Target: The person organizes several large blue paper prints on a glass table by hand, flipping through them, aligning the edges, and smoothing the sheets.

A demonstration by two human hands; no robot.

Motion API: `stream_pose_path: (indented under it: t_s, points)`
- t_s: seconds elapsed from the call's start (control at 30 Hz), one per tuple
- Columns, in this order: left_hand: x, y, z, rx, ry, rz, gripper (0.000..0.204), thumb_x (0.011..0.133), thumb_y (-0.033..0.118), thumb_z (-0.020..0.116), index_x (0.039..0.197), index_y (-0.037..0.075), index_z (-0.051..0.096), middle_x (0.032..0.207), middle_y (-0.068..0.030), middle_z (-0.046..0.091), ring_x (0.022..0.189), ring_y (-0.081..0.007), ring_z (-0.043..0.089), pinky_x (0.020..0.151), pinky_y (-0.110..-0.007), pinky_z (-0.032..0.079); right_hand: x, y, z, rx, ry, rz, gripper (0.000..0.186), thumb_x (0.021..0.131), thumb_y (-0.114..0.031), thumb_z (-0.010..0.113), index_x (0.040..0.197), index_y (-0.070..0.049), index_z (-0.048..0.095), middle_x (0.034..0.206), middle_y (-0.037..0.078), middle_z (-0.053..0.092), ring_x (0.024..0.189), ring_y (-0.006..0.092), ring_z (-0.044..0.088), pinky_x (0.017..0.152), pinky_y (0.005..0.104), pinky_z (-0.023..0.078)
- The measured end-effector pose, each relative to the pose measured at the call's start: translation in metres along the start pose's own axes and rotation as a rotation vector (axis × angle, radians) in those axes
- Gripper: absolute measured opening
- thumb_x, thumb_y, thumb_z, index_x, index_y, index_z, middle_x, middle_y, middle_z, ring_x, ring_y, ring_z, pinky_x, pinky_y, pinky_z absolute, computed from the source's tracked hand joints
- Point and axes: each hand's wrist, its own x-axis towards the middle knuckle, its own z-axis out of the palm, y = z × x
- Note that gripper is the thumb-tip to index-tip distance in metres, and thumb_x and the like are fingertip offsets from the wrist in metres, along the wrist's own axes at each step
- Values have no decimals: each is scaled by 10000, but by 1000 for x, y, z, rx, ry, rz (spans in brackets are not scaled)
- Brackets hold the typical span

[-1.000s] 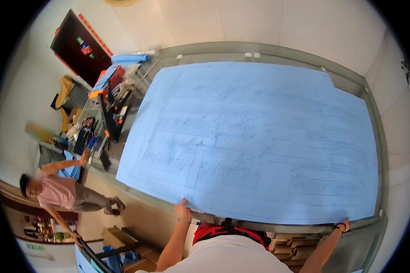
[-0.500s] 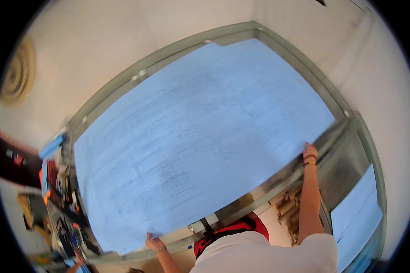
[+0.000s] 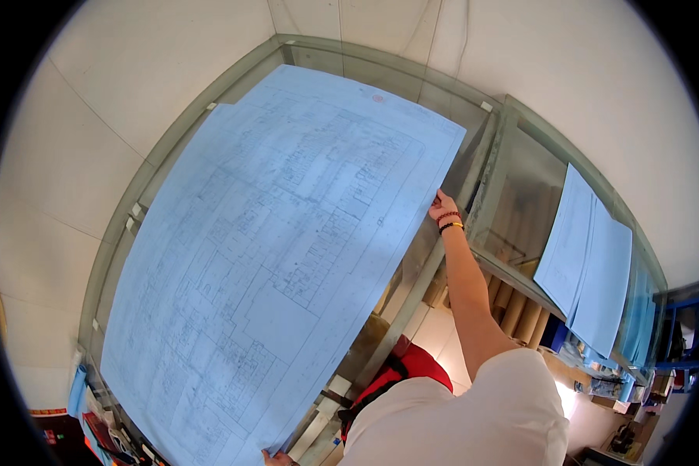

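A large blue sheet printed with fine plan drawings [image 3: 272, 256] lies spread over a glass-topped table with a greenish frame [image 3: 151, 167]. My right hand [image 3: 443, 208], with a beaded bracelet at the wrist, pinches the sheet's near edge towards its right end. At the bottom of the picture my left hand [image 3: 278, 458] is at the same edge, near the sheet's lower corner. Only its thumb side shows; the rest is cut off by the picture's rim, and the fingers seem closed on the paper.
More blue printed sheets [image 3: 586, 260] lie on a second glass-topped section at the right. Brown cardboard tubes [image 3: 516, 311] are stacked beneath it. Tools and small items [image 3: 109, 435] crowd the lower left, beside a rolled blue sheet [image 3: 77, 391]. A pale wall rises behind the table.
My view has turned to the right, bringing more of the right-hand section and its sheets into sight. Both hands remain at the large sheet's near edge. The drawing's lines now look sharper.
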Motion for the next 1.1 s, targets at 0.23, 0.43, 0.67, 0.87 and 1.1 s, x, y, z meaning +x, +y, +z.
stream_pose_path:
  t_s: [0.23,0.43,0.67,0.87,1.1]
  points:
    - [-4,8,-5,-12,-131,-20,294,917,141,554,1129,-62,577,1117,-156,626,1050,-277,586,924,-405,476,-3,2,-2,55,-89,-16,221,993,-117,466,1090,43,584,1058,104,638,946,221,608,852,344,532]
    - [-24,8,-3,-32,-52,-65,319,895,158,628,1075,-101,578,1075,-162,637,973,-274,600,875,-365,481,13,5,-14,66,-96,-26,221,999,-120,454,1122,10,583,1044,90,646,939,227,610,842,352,530]
    - [-15,11,-2,100,-76,-33,380,946,215,545,1184,-81,548,1194,-191,594,1111,-296,554,994,-402,422,22,6,-22,42,-159,-1,190,981,-89,484,1108,-12,603,998,73,651,880,195,609,809,340,544]
    - [5,8,-11,83,-163,11,417,941,222,545,1196,-109,536,1210,-197,588,1126,-303,547,999,-397,417,-4,-1,-11,-174,-157,-228,245,903,12,558,1148,5,559,1005,109,639,857,198,625,765,336,556]
    - [3,12,-11,54,-198,-66,473,951,246,525,1242,-126,484,1289,-215,530,1178,-312,505,1061,-406,363,-15,-11,0,-607,-18,-435,229,852,-77,689,1041,9,594,870,112,661,757,203,652,639,345,578]
